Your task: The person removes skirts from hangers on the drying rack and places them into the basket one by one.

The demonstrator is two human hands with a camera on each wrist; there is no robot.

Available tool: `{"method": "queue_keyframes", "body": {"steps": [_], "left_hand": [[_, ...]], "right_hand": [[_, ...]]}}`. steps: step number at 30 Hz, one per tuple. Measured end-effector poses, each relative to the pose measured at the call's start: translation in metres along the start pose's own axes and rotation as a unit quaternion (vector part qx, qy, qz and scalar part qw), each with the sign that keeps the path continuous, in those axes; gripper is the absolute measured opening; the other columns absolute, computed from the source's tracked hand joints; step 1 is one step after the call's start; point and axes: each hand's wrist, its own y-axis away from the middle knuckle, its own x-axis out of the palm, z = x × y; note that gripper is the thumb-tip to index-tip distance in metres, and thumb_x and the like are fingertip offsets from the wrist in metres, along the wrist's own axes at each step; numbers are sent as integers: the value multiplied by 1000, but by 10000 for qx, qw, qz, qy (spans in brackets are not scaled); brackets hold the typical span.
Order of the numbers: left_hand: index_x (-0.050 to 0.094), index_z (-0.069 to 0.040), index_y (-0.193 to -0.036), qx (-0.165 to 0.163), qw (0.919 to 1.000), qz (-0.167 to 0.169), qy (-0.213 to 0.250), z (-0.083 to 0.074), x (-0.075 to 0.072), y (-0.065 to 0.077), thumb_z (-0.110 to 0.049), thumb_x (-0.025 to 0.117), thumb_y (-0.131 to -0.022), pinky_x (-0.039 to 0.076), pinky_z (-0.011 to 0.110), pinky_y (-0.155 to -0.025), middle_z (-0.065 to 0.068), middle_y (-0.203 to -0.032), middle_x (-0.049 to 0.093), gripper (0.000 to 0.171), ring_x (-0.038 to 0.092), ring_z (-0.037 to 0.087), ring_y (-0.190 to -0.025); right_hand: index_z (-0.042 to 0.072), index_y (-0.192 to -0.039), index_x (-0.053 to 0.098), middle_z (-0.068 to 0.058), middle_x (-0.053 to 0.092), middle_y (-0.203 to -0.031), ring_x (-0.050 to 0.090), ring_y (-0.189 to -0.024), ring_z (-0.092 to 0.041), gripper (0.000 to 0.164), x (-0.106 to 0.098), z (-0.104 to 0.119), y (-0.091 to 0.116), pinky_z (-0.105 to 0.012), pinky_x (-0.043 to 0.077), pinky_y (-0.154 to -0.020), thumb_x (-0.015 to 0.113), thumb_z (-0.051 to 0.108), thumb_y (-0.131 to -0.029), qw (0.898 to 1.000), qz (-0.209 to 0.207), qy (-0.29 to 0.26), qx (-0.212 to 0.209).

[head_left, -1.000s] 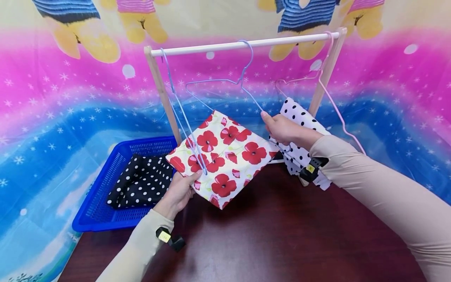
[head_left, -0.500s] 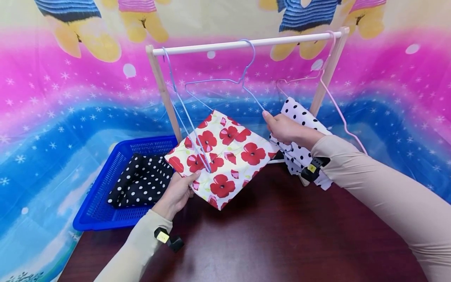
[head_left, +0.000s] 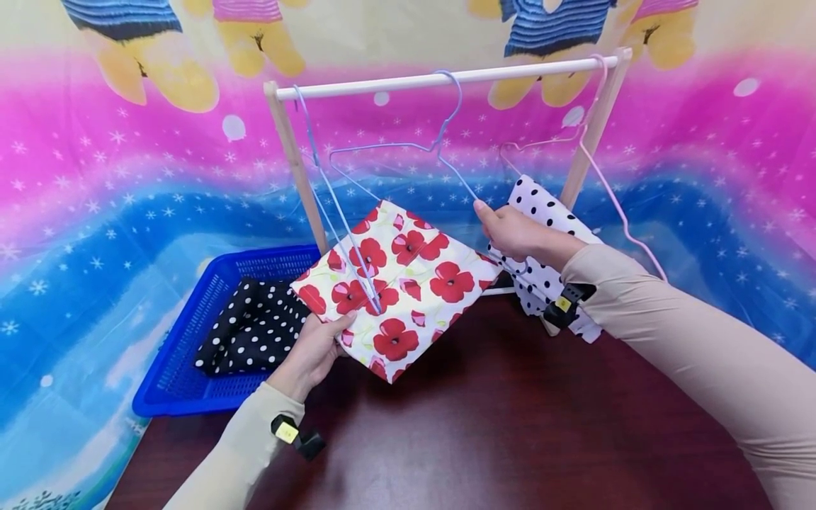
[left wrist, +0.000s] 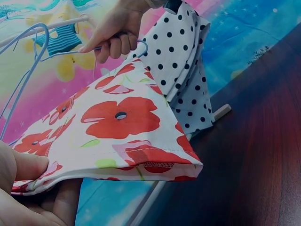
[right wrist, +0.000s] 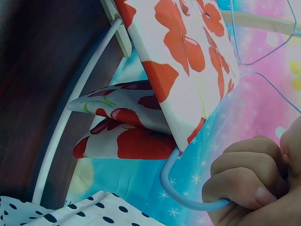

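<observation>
A cloth printed with red poppies [head_left: 414,283] hangs slantwise from the blue wire hanger [head_left: 394,146], whose hook sits over the middle of the rail. My left hand [head_left: 315,350] pinches the cloth's lower left edge, thumb on top and fingers beneath. In the left wrist view a stitched hem runs along the cloth's near edge. My right hand [head_left: 515,230] curls round the hanger's right end; in the right wrist view, the bent blue wire [right wrist: 188,200] runs from the cloth's corner into that fist [right wrist: 249,174]. Part of the cloth is folded underneath there.
The wooden rack's white rail [head_left: 382,86] also carries a second blue hanger [head_left: 334,202], overlapping the poppy cloth, and a pink hanger [head_left: 608,184] with dotted white cloth [head_left: 542,205]. A blue basket [head_left: 172,375] with dotted black cloth [head_left: 248,333] stands left on the dark table [head_left: 510,425].
My left hand has drawn the poppy cloth slightly left and down, and the hanger's left end has shifted left with it. My right hand keeps its grip almost in place.
</observation>
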Motion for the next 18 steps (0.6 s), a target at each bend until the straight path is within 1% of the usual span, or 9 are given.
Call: {"method": "queue_keyframes", "body": {"steps": [6,18], "left_hand": [[33,-8,-150,-19,10000,-12,18,2,-2,0,-13,48,-106,62,29,-80,-11,-106,69,46,73,8,-93],[35,-8,-147,5,9996,-110,273,4,-3,0,-10,48,-106,61,27,-81,-13,-102,72,43,73,6,-93]], "right_hand": [[15,-66,38,5,32,-49,28,-42,-12,67,-1,0,2,-28,27,-44,13,66,-103,9999,3,15,-112],[15,-66,38,6,31,-49,27,-43,-11,67,-3,-5,2,-28,27,-44,13,65,-103,9998,28,-20,-218]]}}
